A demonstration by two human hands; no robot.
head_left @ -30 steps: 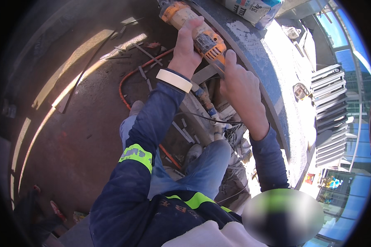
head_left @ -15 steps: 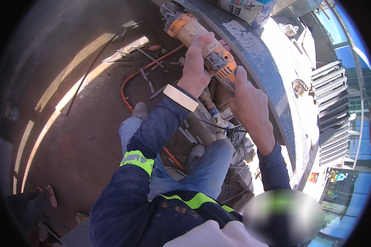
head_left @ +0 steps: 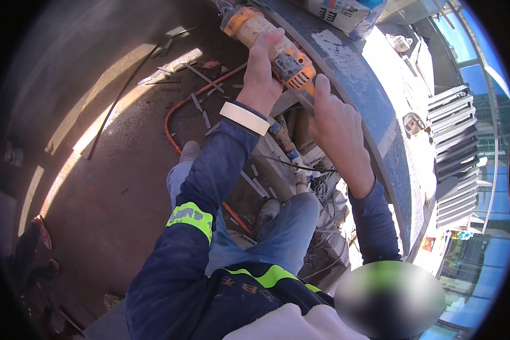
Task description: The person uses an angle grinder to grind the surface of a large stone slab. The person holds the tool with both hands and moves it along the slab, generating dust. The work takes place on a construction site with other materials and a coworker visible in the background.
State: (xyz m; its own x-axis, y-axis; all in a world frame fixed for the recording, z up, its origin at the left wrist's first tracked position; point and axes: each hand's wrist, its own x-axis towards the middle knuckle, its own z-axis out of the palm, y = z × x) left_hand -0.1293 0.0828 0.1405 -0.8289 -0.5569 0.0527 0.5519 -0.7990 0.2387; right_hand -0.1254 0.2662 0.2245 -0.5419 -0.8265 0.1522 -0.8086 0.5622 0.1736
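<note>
An orange and grey angle grinder [head_left: 259, 29], coated in pale dust, slants across the upper middle, its head toward the far left. My left hand [head_left: 260, 76] wraps round its body, the thumb lying along the top. At the rear end, my right hand [head_left: 340, 130] grips the tapering handle. The grinder lies alongside the edge of a curved blue-grey slab [head_left: 374, 102]; whether it touches that edge I cannot tell. Its disc is not clearly visible at the frame's dark rim.
Below my hands stand dusty pipes [head_left: 293, 153] with a thin black cable. An orange hose [head_left: 167, 122] curves over the floor among loose strips [head_left: 201, 110]. A printed bag [head_left: 345, 16] rests on the slab. Stacked grey slats [head_left: 452, 153] lie right. Another person's shoe [head_left: 43, 232] shows at left.
Both hands and the grinder have shifted a little up and to the left, with the grip kept. The other person's feet at the left have moved farther up in the view.
</note>
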